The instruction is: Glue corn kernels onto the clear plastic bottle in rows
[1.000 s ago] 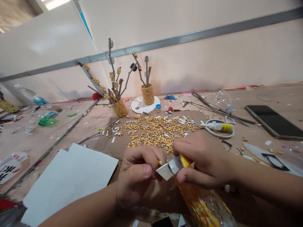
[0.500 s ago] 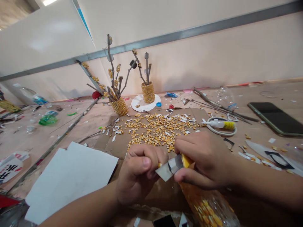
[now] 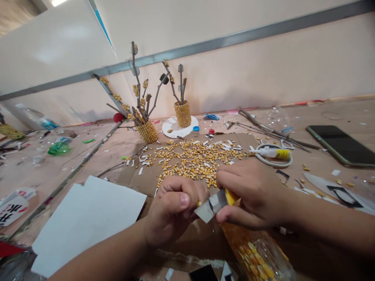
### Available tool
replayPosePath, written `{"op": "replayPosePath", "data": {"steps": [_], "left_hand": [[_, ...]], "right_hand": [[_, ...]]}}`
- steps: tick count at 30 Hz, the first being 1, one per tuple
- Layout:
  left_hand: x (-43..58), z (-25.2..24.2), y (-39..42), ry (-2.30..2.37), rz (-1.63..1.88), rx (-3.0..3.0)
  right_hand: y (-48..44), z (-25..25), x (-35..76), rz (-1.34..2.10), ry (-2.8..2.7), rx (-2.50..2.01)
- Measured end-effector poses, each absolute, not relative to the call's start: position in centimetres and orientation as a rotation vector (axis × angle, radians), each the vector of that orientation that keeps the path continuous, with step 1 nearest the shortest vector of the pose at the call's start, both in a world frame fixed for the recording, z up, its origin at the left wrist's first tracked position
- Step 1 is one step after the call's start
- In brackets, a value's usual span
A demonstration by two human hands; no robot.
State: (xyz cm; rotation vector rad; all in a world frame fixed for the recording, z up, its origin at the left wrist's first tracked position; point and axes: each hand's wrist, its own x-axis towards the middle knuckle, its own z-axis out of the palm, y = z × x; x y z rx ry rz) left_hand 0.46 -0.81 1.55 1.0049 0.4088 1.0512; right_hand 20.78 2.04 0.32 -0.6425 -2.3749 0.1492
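Right in front of me, dead centre and low, a small grey card scrap (image 3: 209, 207) sits between both hands. My right hand (image 3: 252, 195) grips it, thumb underneath and fingers curled over the top. My left hand (image 3: 172, 212) is clenched, thumb and forefinger pinching what looks like a single corn kernel (image 3: 199, 203) against the scrap's edge. I can't tell whether it's stuck on yet.

Just under the right hand, running off to 5 o'clock, a clear plastic bottle (image 3: 254, 253) lies on its side with plenty of kernels inside. Its yellow top is tucked under my fingers.

At 12 o'clock from the hands there's a wide scatter of loose kernels (image 3: 196, 160) and white snippets on a cardboard sheet (image 3: 140, 179), so lots of stock unused. Beyond that, at 11 and 12 o'clock, two kernel-covered pots (image 3: 148, 132) (image 3: 183, 114) hold bare twigs with a few kernel clusters. I'd say the pots are covered, but most twig tips are bare.

At 2 o'clock a glue tube (image 3: 271, 153) rests on a white ring, capped end pointing left. The phone (image 3: 341, 145) lies further out at 2 o'clock. A white sheet (image 3: 88, 218) lies on the bench (image 3: 43, 175) at 9 o'clock.
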Motion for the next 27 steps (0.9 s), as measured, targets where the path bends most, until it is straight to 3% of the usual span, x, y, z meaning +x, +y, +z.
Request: {"op": "replayPosePath", "data": {"steps": [27], "left_hand": [[0.5,0.6,-0.3,0.503,0.989,0.884]], "right_hand": [[2.6,0.2,21.1,0.33,-2.361,-0.642]]}}
